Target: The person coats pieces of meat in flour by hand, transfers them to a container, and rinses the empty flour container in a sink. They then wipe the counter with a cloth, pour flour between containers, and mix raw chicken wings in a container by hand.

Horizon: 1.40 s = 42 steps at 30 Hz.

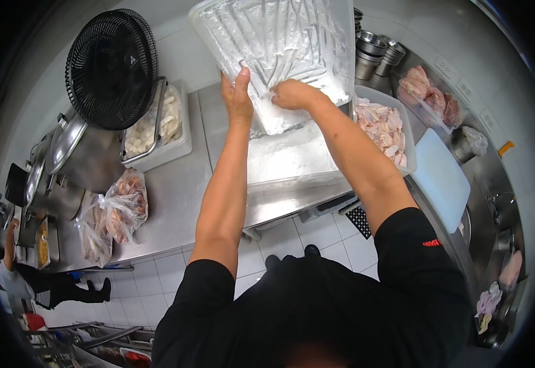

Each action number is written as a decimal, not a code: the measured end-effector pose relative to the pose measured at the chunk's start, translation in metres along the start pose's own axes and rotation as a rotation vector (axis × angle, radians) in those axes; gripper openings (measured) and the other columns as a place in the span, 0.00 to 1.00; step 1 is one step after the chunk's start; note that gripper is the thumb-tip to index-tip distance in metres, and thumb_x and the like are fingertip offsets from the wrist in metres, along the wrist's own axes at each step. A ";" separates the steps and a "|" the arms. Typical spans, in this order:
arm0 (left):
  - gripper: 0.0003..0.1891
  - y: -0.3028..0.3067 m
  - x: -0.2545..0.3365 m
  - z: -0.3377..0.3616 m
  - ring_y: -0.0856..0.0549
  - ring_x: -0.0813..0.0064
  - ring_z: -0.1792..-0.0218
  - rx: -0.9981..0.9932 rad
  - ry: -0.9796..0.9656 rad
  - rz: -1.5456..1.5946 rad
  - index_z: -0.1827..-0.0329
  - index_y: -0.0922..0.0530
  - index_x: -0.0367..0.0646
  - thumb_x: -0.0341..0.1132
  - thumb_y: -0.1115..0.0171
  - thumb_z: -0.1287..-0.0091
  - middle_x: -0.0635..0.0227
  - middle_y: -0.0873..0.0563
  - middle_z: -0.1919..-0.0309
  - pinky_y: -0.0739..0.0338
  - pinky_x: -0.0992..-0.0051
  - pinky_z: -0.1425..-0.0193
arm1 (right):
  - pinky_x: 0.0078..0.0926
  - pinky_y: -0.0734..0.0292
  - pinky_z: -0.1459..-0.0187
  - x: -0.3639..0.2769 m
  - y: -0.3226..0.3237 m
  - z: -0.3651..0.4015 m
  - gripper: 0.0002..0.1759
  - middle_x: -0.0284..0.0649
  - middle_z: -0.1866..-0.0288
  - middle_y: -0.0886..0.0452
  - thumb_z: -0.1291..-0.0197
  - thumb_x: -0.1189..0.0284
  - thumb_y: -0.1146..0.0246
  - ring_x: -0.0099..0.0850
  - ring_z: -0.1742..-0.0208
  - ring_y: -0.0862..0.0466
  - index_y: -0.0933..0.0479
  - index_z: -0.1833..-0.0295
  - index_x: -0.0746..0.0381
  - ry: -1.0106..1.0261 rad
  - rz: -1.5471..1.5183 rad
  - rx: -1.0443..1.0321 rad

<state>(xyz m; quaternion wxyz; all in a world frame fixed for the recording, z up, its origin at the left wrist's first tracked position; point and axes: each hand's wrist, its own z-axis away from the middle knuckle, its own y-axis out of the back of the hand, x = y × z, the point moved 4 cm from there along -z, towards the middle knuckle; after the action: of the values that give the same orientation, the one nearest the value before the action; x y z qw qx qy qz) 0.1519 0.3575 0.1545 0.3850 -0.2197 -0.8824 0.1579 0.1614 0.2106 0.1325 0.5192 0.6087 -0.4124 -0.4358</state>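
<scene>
A clear plastic tub (292,43), its inside coated with streaked white powder, is tilted up above the counter. My left hand (238,98) grips its left edge, the thumb on the near side and the other fingers mostly hidden behind. Against the powder inside the tub, my right hand (296,96) has its fingers curled in; whatever they hold, if anything, is hidden. Below the tub's lower end lies a wide tray (298,182) with more white powder in it. Pale raw chicken pieces (381,129) fill a plastic container right of my right forearm.
A black fan (113,67) stands at the left, beside a white tub (185,144) of pale pieces. Bagged meat (126,205) and large pots (53,190) are farther left. At right are a cutting board (442,178) and steel cups (371,52). Another person (41,285) stands far left.
</scene>
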 end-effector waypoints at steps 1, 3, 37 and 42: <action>0.29 0.001 -0.001 0.000 0.27 0.68 0.44 -0.018 0.013 0.020 0.37 0.33 0.31 0.42 0.40 0.37 0.59 0.25 0.44 0.36 0.71 0.36 | 0.38 0.28 0.44 0.005 0.005 0.003 0.20 0.52 0.53 0.19 0.43 0.65 0.49 0.48 0.50 0.20 0.20 0.52 0.65 -0.014 -0.020 0.072; 0.30 0.004 0.000 0.003 0.27 0.68 0.43 -0.025 -0.011 -0.063 0.37 0.33 0.31 0.42 0.40 0.37 0.58 0.25 0.43 0.37 0.71 0.36 | 0.38 0.27 0.45 0.028 0.017 0.015 0.20 0.53 0.53 0.19 0.43 0.65 0.49 0.48 0.50 0.20 0.20 0.54 0.66 -0.030 -0.063 0.208; 0.28 0.041 -0.023 0.001 0.25 0.58 0.43 0.090 0.286 0.048 0.44 0.28 0.24 0.43 0.48 0.37 0.50 0.25 0.44 0.34 0.61 0.35 | 0.39 0.30 0.43 0.060 0.000 0.058 0.25 0.55 0.47 0.22 0.48 0.61 0.43 0.45 0.45 0.23 0.23 0.50 0.69 -0.245 -0.288 0.547; 0.27 0.037 -0.017 0.001 0.26 0.58 0.43 0.105 0.312 0.083 0.45 0.29 0.24 0.43 0.48 0.37 0.49 0.27 0.43 0.32 0.61 0.37 | 0.44 0.29 0.47 0.019 -0.033 0.032 0.21 0.59 0.56 0.21 0.47 0.65 0.45 0.52 0.52 0.22 0.23 0.56 0.72 -0.174 -0.520 0.570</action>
<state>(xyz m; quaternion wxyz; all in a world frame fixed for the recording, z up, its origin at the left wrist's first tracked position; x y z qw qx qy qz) 0.1711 0.3803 0.1274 0.5214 -0.2573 -0.7927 0.1833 0.1379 0.1878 0.0950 0.1649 0.7732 -0.3914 -0.4710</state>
